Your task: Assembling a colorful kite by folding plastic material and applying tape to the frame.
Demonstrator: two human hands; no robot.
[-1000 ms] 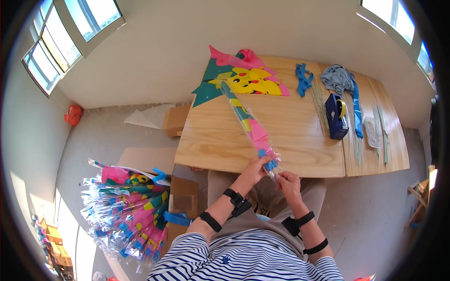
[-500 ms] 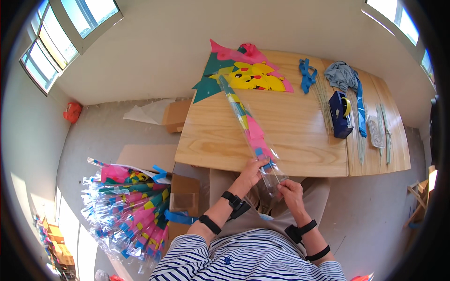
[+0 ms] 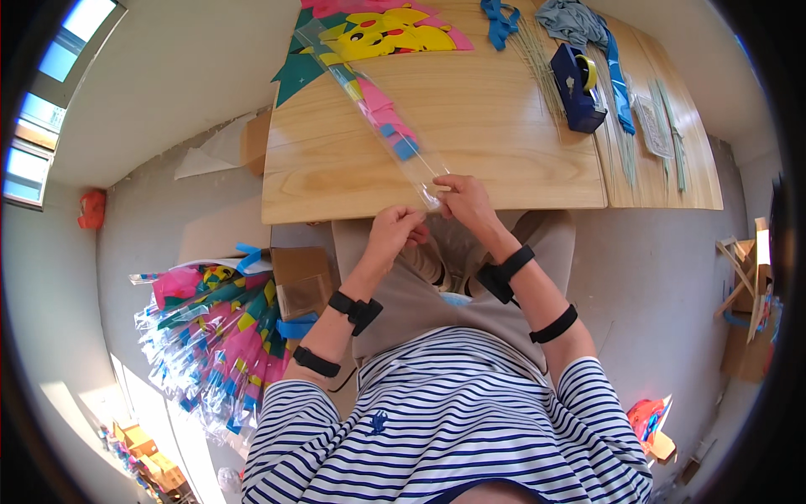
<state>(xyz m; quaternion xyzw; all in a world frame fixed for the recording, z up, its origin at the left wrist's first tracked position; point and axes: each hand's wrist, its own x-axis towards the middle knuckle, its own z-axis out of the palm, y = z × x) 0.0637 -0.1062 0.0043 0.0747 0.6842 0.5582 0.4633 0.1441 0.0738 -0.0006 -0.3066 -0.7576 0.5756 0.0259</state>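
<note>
A long clear plastic sleeve [image 3: 379, 109] with a rolled pink, blue and yellow kite inside lies across the wooden table [image 3: 520, 160], running from the far left toward me. My right hand [image 3: 467, 200] pinches the sleeve's near end at the table's front edge. My left hand [image 3: 396, 233] is just below the edge, fingers curled close to that same end; what it grips is hidden. A flat kite [image 3: 378, 34] in yellow, pink and teal lies at the sleeve's far end.
A dark blue tape dispenser [image 3: 576, 88], thin sticks [image 3: 537, 59], blue ribbon [image 3: 500, 18] and grey cloth [image 3: 571, 18] sit on the table's right part. A pile of bagged kites [image 3: 214, 328] and cardboard boxes [image 3: 298, 277] lie on the floor at my left.
The view has tilted down and closer. The bagged kite has slid further onto the table, and both hands have come to its near end at the table edge.
</note>
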